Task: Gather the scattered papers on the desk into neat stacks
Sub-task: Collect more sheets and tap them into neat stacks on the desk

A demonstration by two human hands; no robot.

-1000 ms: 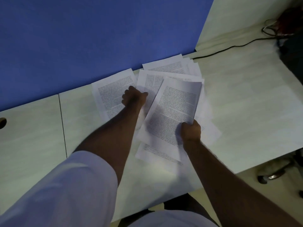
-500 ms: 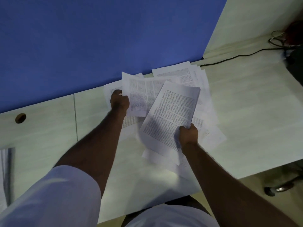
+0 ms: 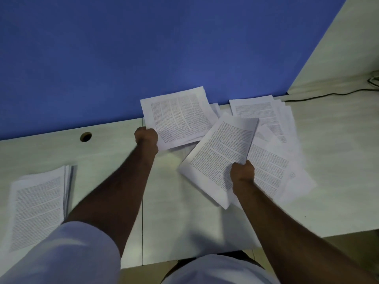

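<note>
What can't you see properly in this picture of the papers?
Head view only:
- Printed words on the papers in the left hand: too small.
- Stack at the left: blurred, its near corner behind the sleeve.
- Loose sheets under the right hand: overlapping, uncountable.
- Cable: cut off by the edge.

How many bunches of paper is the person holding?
2. The left hand grips a bunch by the blue wall; the right hand holds another bunch over the loose sheets.

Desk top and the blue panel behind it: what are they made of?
Desk top: looks like pale wood-grain laminate, matt; faint streaks, a straight panel seam and a round cable hole suggest board. Blue panel: probably a fabric-covered partition; flat, even, no glare. The weave is too blurred to confirm.
</note>
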